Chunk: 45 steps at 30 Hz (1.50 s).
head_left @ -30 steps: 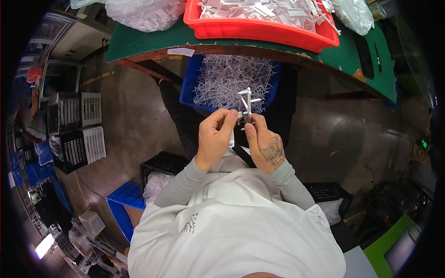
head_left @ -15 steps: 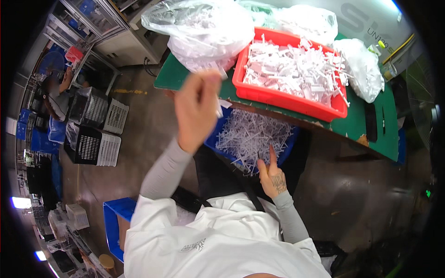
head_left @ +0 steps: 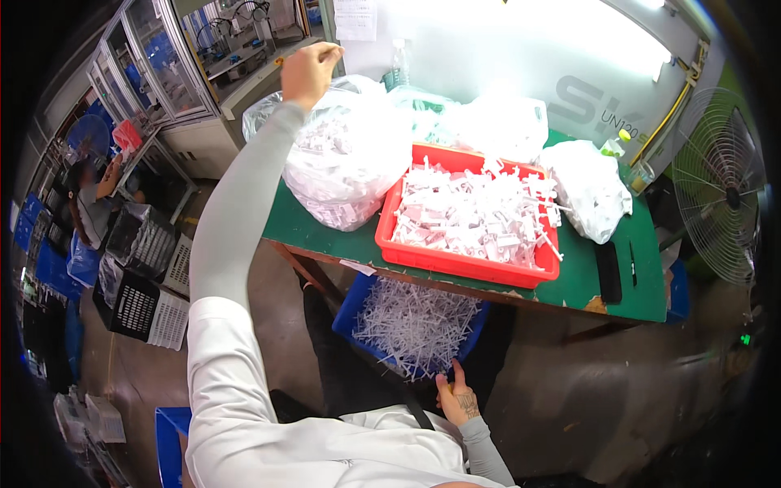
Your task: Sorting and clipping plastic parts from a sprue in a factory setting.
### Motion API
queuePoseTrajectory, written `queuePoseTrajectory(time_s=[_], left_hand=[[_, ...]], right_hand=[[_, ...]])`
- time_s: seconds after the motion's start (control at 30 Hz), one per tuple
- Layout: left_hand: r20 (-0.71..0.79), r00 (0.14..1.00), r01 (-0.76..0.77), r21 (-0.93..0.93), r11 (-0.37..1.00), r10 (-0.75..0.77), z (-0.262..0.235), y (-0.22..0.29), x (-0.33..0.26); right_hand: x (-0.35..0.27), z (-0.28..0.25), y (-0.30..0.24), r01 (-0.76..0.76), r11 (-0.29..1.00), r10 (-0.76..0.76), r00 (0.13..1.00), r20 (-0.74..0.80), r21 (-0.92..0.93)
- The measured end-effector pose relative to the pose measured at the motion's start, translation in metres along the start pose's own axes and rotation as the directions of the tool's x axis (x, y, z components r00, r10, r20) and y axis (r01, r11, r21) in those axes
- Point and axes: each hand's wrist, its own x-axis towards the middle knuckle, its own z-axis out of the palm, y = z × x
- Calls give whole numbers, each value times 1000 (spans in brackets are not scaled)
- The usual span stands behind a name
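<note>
My left hand (head_left: 309,75) is raised above the back of a clear plastic bag (head_left: 346,183) filled with small white plastic parts. Its fingers are drawn together; whether anything is between them does not show. Low in front of my lap, my right hand (head_left: 457,398) has thumb and forefinger bent toward each other at the near rim of a blue bin (head_left: 342,320). What it grips is too small to make out. Thin white plastic sticks (head_left: 415,325) are heaped in that bin. On the table, a red tray (head_left: 464,270) holds a pile of white plastic pieces (head_left: 472,215).
More filled plastic bags (head_left: 590,191) stand on the green table (head_left: 561,302), beside a black flat case (head_left: 608,272) and a pen-like tool (head_left: 633,264). A large fan (head_left: 724,195) stands at right. Stacked crates (head_left: 142,301) and a person (head_left: 91,203) are at left.
My left hand has moved up and away, from in front of the bag to above it. The view has tilted up, showing more of the wall. My right hand stays by the blue bin.
</note>
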Motion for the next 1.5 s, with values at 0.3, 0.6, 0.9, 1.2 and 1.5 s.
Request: queuePoseTrajectory(time_s=[0.3, 0.6, 0.9, 1.2, 1.5], left_hand=[[219, 971, -90, -26, 996, 94, 53, 67, -11], [779, 585, -501, 127, 856, 227, 123, 85, -135], [468, 767, -438, -117, 891, 439, 128, 174, -137], [666, 540, -473, -266, 840, 515, 181, 255, -156], [745, 531, -390, -209, 897, 404, 159, 237, -113]], right_hand=[[1, -25, -6, 19, 991, 1, 989, -150, 133], [0, -10, -2, 118, 993, -119, 990, -80, -21], [-12, -1, -2, 89, 993, -94, 994, -63, -79], [-24, 6, -64, 271, 959, -268, 963, 42, -79], [-40, -2, -8, 95, 994, -96, 995, -32, -49]])
